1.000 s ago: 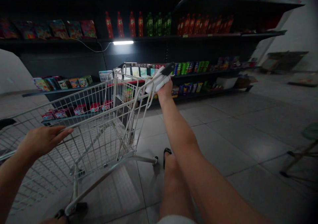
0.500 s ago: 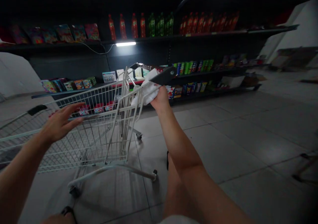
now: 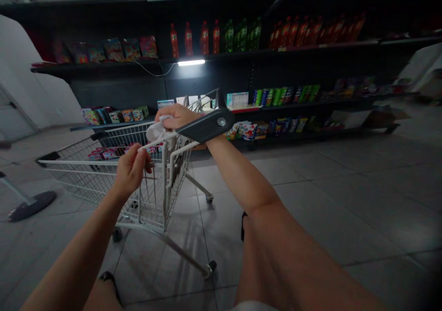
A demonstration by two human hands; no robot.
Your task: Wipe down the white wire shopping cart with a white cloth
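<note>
Pinching the top rail of the shopping cart point(image 3: 86, 162), the left hand point(image 3: 133, 169) has its fingers curled tight just below the white cloth point(image 3: 157, 131). That cloth lies bunched on the rail under the right hand point(image 3: 176, 115), which closes over it beside the dark handle point(image 3: 207, 124).

On my feed: left hand point(image 3: 133, 170) and right hand point(image 3: 177, 116) bare, arms bare too, pale shorts hem point(image 3: 253, 307), dark sandal straps point(image 3: 243, 221).

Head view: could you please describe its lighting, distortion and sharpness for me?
Head view: dim overall; the strip light glares; shelves bow from wide-angle distortion; corners darken; far goods look soft, but the cloth and cart read clearly.
</note>
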